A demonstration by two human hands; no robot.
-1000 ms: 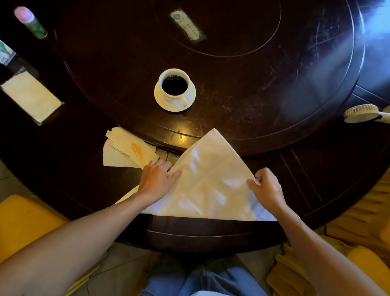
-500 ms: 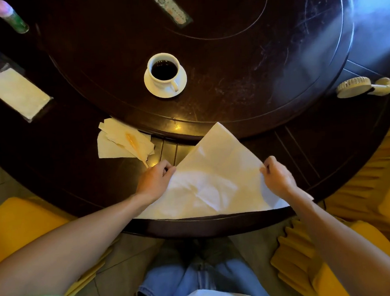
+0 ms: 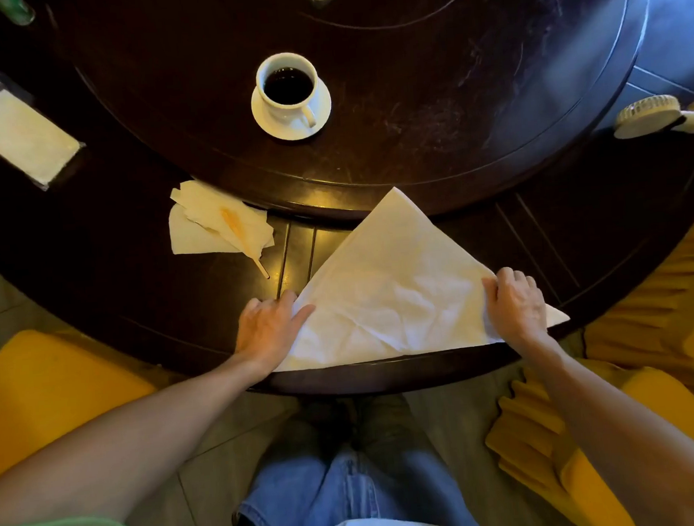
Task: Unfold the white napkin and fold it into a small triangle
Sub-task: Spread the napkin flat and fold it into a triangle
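Napkin (image 3: 384,289) is already one big triangle, lying flat at the near edge of the surface (image 3: 427,90) so I can fold again. Left hand (image 3: 268,331) lies mostly flat, fingers pinning its left corner. Right hand (image 3: 514,305) curls around the right corner, gripping it.

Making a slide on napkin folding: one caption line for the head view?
Both hands, left hand and right hand, hold a large white napkin triangle's corners.

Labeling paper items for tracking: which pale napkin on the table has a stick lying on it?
The crumpled napkin pile left of the big triangle-folded white napkin, carrying an orange-tipped stick. The packet at far left has none.
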